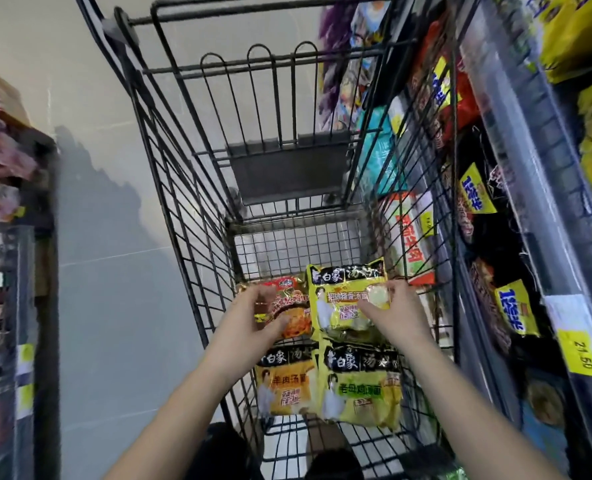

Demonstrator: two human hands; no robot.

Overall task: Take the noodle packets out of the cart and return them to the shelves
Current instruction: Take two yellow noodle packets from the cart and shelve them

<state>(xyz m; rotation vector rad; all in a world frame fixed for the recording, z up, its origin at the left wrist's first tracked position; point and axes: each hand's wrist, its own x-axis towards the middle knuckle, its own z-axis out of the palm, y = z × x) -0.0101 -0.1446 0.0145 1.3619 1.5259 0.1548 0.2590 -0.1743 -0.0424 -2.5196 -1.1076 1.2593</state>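
— Where are the noodles?
— Down on the floor of the wire cart [190, 188], which stands just beside the stocked shelves [529, 168] on its right.
— And the hands?
— The left hand [253, 315] grips the red packet [298, 306] at its left edge, thumb on top. The right hand [396, 313] grips the yellow packet [343, 296] touching it. An orange packet [284, 386] and a green packet [360, 389] lie nearer, untouched.

yellow price tag [580, 354] 21.50, orange packet [284, 382] 白象 羊肉汤面, green packet [362, 388] 老母鸡汤面
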